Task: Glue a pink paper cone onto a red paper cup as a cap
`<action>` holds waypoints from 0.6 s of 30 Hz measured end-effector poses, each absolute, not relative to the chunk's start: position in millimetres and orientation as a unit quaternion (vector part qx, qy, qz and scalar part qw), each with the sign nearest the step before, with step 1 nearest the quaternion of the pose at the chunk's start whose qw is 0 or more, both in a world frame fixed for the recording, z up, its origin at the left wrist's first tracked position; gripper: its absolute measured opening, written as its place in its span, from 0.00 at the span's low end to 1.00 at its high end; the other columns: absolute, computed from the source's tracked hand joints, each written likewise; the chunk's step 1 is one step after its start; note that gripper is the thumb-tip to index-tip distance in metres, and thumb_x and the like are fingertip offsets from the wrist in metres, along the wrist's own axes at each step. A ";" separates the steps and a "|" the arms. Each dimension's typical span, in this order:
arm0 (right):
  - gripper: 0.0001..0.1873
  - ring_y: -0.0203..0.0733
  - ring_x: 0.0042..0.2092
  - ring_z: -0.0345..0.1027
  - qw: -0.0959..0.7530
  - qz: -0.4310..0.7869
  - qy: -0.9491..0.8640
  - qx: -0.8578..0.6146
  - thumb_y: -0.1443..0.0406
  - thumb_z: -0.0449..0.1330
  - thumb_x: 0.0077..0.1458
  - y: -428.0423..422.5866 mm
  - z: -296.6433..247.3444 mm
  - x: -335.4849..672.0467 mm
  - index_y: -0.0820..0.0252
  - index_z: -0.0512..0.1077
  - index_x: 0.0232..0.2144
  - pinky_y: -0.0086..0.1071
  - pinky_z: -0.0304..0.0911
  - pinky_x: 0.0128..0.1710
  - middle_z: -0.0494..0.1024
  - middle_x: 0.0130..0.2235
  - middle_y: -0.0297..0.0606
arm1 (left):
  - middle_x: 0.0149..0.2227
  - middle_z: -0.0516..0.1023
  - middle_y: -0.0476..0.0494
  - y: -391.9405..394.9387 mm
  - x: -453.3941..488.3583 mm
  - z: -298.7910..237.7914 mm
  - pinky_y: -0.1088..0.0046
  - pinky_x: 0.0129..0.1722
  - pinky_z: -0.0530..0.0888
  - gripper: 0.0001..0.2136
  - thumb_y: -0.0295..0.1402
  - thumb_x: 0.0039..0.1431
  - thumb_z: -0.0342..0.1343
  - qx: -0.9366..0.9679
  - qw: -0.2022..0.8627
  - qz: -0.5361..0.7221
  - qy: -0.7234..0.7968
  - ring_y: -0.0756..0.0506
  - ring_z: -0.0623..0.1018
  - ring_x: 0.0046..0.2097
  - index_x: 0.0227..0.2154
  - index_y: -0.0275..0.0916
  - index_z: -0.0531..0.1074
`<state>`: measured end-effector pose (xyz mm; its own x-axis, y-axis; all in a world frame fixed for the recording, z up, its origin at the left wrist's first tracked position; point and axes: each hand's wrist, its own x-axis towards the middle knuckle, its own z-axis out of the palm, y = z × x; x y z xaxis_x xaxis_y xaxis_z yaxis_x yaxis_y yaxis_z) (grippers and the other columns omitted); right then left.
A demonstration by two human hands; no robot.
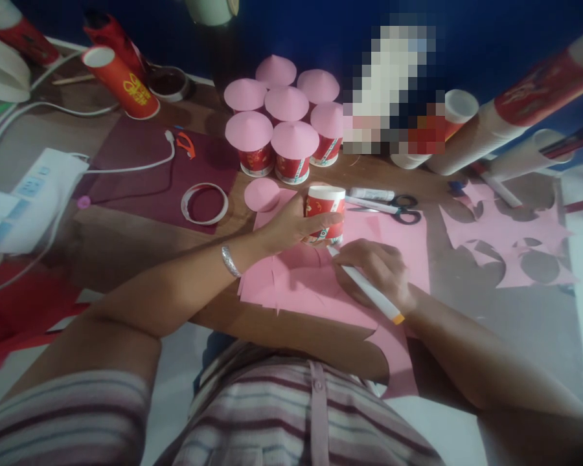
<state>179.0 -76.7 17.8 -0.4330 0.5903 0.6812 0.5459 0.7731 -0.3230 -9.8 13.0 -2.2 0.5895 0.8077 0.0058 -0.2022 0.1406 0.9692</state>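
My left hand (291, 226) is closed around a red paper cup (324, 206) with a white rim and printed gold and white patterns. My right hand (374, 268), just below and to its right, grips a white pen-shaped tool with an orange end (376, 291). The narrow tip of this tool is close to the cup's lower edge; whether they touch, I cannot tell. Beneath both hands lie pink paper sheets (291, 285). Behind the cup, several red cups carry pink paper cones (286, 103) like roofs. A separate pink cone (262, 194) rests left of the held cup.
Scissors (405, 208) and a white tube (372, 193) lie right of the cup. Cut-out pink scraps (510, 233) are on the right. A tape roll (205, 204), a white cable (126, 169) and a red tube (121, 84) are on the left. Cardboard tubes (471, 139) lean at back right.
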 end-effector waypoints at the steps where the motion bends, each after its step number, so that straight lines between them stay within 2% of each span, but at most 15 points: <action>1: 0.11 0.36 0.29 0.75 0.413 0.028 -0.847 -0.334 0.74 0.63 0.59 -76.7 17.5 179.1 0.55 0.70 0.40 0.29 0.72 0.28 0.79 0.31 0.32 | 0.31 0.76 0.50 13.1 -9.9 -2.3 0.77 0.24 0.69 0.21 0.47 0.54 0.72 0.547 0.702 0.362 0.278 0.53 0.74 0.27 0.40 0.40 0.71; 7: 0.11 0.36 0.28 0.75 0.411 0.015 -0.847 -0.337 0.75 0.63 0.59 -76.2 17.2 178.3 0.55 0.70 0.40 0.29 0.71 0.27 0.78 0.30 0.31 | 0.28 0.75 0.51 12.4 -9.9 -1.1 0.77 0.22 0.68 0.19 0.47 0.56 0.71 0.546 0.716 0.350 0.257 0.54 0.71 0.24 0.36 0.40 0.71; 12: 0.11 0.36 0.28 0.74 0.405 0.012 -0.850 -0.337 0.75 0.64 0.59 -75.8 17.7 177.8 0.56 0.69 0.40 0.29 0.69 0.25 0.78 0.30 0.32 | 0.30 0.76 0.49 12.5 -9.8 -1.3 0.78 0.23 0.70 0.19 0.47 0.56 0.71 0.550 0.706 0.352 0.273 0.53 0.74 0.27 0.35 0.39 0.71; 18: 0.11 0.35 0.27 0.73 0.406 0.011 -0.847 -0.342 0.74 0.63 0.59 -75.6 15.4 177.4 0.55 0.69 0.40 0.28 0.67 0.25 0.77 0.30 0.30 | 0.28 0.74 0.51 11.8 -9.2 -0.1 0.78 0.22 0.68 0.18 0.45 0.56 0.72 0.541 0.720 0.351 0.256 0.54 0.70 0.25 0.34 0.39 0.71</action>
<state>177.4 -75.6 15.4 -0.4360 0.5890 0.6804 0.5709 0.7655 -0.2968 -9.2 11.8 -0.1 0.6227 0.7824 0.0099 -0.2275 0.1689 0.9590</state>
